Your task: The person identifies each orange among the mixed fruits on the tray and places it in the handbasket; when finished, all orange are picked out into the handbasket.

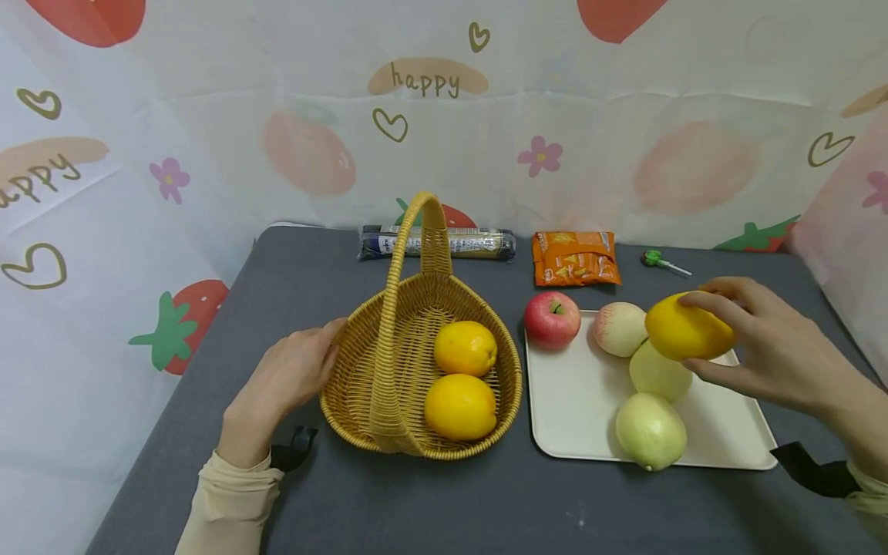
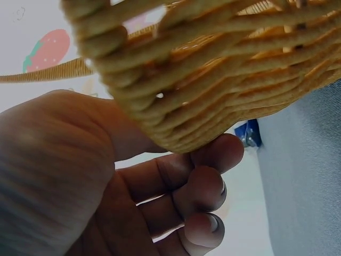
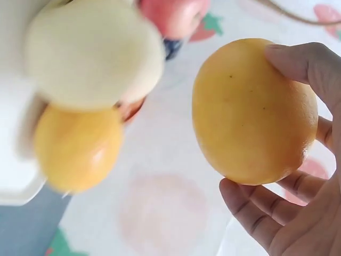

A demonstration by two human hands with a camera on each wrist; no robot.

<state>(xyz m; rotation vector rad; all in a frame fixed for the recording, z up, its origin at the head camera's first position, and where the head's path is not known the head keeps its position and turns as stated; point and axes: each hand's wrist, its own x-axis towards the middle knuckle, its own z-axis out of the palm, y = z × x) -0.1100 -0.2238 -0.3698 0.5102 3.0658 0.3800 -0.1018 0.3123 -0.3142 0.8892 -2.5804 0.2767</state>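
Note:
My left hand (image 1: 294,370) grips the left rim of a wicker basket (image 1: 354,362) with a tall handle. In the left wrist view, thumb and index finger meet at the basket's woven edge (image 2: 181,128). Inside the basket lie two yellow lemons, one (image 1: 465,348) behind the other (image 1: 460,407). My right hand (image 1: 777,347) holds another yellow lemon (image 1: 690,327) above a white tray (image 1: 572,408); thumb and fingertips clasp it on opposite sides in the right wrist view (image 3: 253,112). On the tray are a pinkish peach (image 1: 617,329) and two pale green fruits (image 1: 650,432).
A red apple (image 1: 552,320) rests at the tray's back left corner. Behind stand a long dark packet (image 1: 472,243), an orange snack bag (image 1: 576,258) and a green lollipop (image 1: 654,259). The right wrist view also shows a yellow-orange fruit (image 3: 79,148) beside a pale fruit.

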